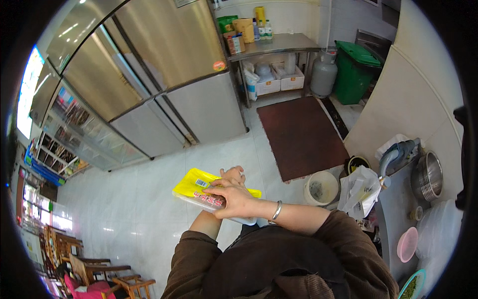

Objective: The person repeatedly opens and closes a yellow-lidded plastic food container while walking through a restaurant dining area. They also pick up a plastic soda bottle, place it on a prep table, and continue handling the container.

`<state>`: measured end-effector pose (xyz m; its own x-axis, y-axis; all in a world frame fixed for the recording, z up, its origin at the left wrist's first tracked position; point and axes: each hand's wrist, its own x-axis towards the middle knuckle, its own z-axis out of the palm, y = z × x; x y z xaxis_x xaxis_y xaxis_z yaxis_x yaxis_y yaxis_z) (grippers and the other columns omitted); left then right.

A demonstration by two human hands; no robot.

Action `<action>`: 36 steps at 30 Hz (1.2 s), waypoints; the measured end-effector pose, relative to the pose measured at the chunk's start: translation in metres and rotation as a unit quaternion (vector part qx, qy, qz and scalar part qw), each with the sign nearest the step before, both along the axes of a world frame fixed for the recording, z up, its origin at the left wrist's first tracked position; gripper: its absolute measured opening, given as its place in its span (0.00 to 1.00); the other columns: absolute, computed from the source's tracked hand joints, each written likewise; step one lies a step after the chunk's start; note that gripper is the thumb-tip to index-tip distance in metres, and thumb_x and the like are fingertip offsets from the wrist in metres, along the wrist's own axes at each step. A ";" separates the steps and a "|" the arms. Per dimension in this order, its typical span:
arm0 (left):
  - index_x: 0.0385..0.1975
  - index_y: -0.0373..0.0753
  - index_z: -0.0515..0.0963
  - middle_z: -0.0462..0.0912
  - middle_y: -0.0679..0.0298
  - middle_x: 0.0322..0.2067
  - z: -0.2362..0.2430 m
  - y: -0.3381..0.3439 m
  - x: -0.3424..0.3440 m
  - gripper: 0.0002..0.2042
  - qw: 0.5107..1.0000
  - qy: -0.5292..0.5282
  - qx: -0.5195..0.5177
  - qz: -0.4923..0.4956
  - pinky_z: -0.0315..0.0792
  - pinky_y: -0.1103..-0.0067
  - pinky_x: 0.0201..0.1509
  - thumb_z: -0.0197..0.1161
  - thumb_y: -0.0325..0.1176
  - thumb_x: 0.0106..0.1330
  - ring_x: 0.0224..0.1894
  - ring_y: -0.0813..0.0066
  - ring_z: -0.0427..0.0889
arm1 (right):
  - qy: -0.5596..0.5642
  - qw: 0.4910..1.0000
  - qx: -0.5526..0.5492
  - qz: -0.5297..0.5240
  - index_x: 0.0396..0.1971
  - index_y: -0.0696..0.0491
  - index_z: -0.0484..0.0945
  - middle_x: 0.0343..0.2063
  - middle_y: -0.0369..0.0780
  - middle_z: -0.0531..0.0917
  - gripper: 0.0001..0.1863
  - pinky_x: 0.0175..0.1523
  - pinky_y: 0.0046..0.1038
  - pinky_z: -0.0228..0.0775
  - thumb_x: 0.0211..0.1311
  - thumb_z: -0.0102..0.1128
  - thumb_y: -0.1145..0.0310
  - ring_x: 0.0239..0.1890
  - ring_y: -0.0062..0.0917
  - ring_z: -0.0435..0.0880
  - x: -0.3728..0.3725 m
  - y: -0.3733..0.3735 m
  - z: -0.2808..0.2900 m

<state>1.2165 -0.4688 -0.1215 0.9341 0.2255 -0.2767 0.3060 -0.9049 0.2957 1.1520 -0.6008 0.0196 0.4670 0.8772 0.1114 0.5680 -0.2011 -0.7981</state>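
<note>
A flat, yellow-printed food package [187, 182] with clear plastic sides is held level in front of my body. Something dark brown shows through its window. My right hand [234, 197], with a silver bangle at the wrist, lies over the top with its thumb and fingers gripping the package. The left forearm passes beneath the package, which seems to rest across it. Beyond the far edge, my left hand [233, 174] comes out with its fingers apart and loosely bent, nothing visible in them. The package hides the left wrist.
Steel fridges [184, 55] stand ahead at left. Past a dark red mat [301, 134] are a steel table [279, 45], a gas cylinder [323, 74] and a green bin [354, 72]. At right, a white bucket [321, 188] sits by a counter with metal bowls [427, 175]. Wooden chairs [62, 241] stand lower left.
</note>
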 end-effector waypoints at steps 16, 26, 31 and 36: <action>0.61 0.53 0.70 0.71 0.61 0.62 -0.016 0.012 0.321 0.25 0.959 0.025 -0.007 -0.281 0.47 0.44 0.68 0.55 0.50 0.64 0.65 0.61 0.67 | 0.385 0.845 0.282 -0.244 0.61 0.57 0.66 0.50 0.41 0.76 0.32 0.54 0.25 0.69 0.55 0.57 0.64 0.49 0.23 0.76 0.293 -0.037 0.002; 0.48 0.40 0.77 0.82 0.61 0.42 -0.091 -0.108 0.529 0.21 0.943 -0.002 -0.171 -0.284 0.76 0.67 0.46 0.67 0.46 0.60 0.41 0.66 0.81 | -0.109 0.942 0.019 -0.317 0.61 0.43 0.70 0.59 0.48 0.67 0.41 0.64 0.47 0.54 0.40 0.65 0.52 0.62 0.47 0.61 0.407 -0.069 -0.039; 0.38 0.56 0.74 0.81 0.77 0.38 -0.061 -0.159 0.592 0.08 0.741 0.226 -0.613 0.157 0.62 0.63 0.51 0.58 0.47 0.65 0.43 0.79 0.79 | -0.042 0.920 0.067 -0.383 0.62 0.42 0.69 0.60 0.49 0.65 0.40 0.65 0.47 0.52 0.42 0.64 0.52 0.62 0.48 0.61 0.488 -0.103 -0.047; 0.36 0.55 0.73 0.80 0.77 0.36 -0.055 -0.195 0.649 0.06 0.694 0.158 -0.668 0.218 0.65 0.64 0.50 0.58 0.45 0.66 0.41 0.80 0.79 | 0.007 0.909 0.204 -0.364 0.60 0.47 0.71 0.60 0.47 0.68 0.36 0.67 0.42 0.52 0.45 0.64 0.57 0.63 0.45 0.64 0.562 -0.140 -0.056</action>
<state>1.8660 -0.6636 -0.1767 0.7031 -0.1859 -0.6863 0.7047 0.3105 0.6379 1.7138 -0.7409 -0.0367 0.9108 0.2218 0.3483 0.3928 -0.2053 -0.8964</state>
